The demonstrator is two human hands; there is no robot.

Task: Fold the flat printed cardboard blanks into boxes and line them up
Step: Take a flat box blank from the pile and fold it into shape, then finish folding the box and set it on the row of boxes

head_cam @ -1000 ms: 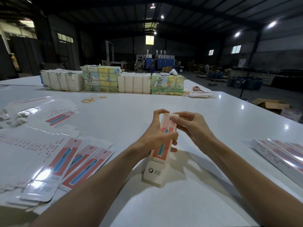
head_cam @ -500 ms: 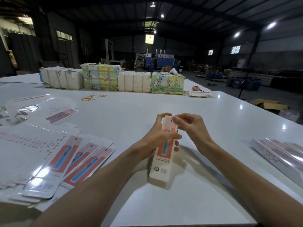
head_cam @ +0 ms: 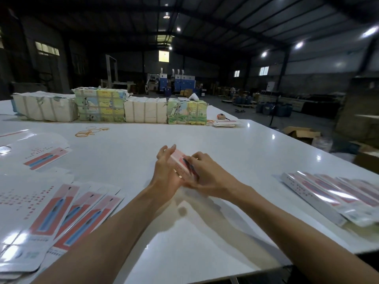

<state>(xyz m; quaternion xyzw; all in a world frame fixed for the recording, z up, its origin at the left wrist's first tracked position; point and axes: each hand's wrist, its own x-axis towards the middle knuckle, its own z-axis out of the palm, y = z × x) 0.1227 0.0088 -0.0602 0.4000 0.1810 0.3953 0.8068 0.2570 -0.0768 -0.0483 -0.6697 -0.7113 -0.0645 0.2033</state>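
Cardboard box (head_cam: pixel 178 159): we grip it in our right hand (head_cam: pixel 206 173), left hand (head_cam: pixel 165 174) pressing flat; oversqueezing could crease it.

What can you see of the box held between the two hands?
The box is slim printed cardboard, pink-red and white with a dark printed line, blurred by motion. It is held tilted above the white table. The left hand cups its left side with fairly straight fingers; the right hand curls over its right side.
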